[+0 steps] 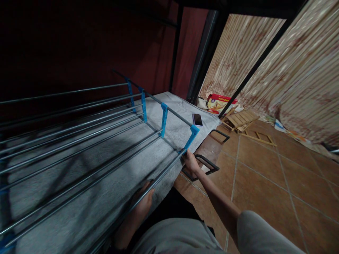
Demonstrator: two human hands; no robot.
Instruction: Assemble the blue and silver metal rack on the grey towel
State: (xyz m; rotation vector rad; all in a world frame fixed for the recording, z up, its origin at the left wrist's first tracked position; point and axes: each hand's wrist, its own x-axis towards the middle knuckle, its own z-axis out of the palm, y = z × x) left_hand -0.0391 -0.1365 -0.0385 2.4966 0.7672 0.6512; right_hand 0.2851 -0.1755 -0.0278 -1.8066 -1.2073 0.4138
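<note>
Both hands (191, 163) seemingly gripping rack rail (159, 178)

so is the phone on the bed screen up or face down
Cannot tell: the phone lies flat on the grey cover, dark and glossy, too small for detail.

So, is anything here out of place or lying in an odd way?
Yes. The rack of metal rods and blue joints lies tipped on its side across the grey bed, with the left hand and right hand on its lowest rod. Wooden slats lie scattered on the tiled floor by the curtain. A phone rests near the bed's edge.
</note>
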